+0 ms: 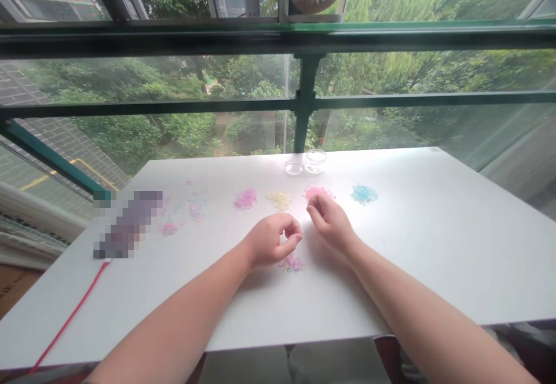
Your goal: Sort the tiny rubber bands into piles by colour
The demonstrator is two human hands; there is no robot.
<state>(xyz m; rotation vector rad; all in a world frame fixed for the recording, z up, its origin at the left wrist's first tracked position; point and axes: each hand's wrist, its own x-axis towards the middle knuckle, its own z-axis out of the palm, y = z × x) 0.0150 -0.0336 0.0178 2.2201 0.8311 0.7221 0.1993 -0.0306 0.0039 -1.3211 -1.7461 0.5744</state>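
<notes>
My left hand (275, 239) is held above the table with its fingers curled round and thumb tip closed against them; anything in the pinch is too small to see. Just beneath it lies a small mixed pile of thin loop-like pieces (292, 263), mostly pink and purple. My right hand (329, 222) is closed too, fingertips and thumb together at the near edge of a pink pile (319, 192), which it partly covers. Whether it pinches a piece is hidden. A yellow pile (278, 200) and a purple pile (245, 198) lie to the left, a turquoise pile (364, 193) to the right.
Near the white table's (174, 291) back edge stand a clear round jar (316, 162) and a clear lid (294, 168). Loose mixed pieces (196, 210) lie at left, beside a blurred-out object (130, 225) with a red cord (72, 317). Behind is a green railing (195, 105).
</notes>
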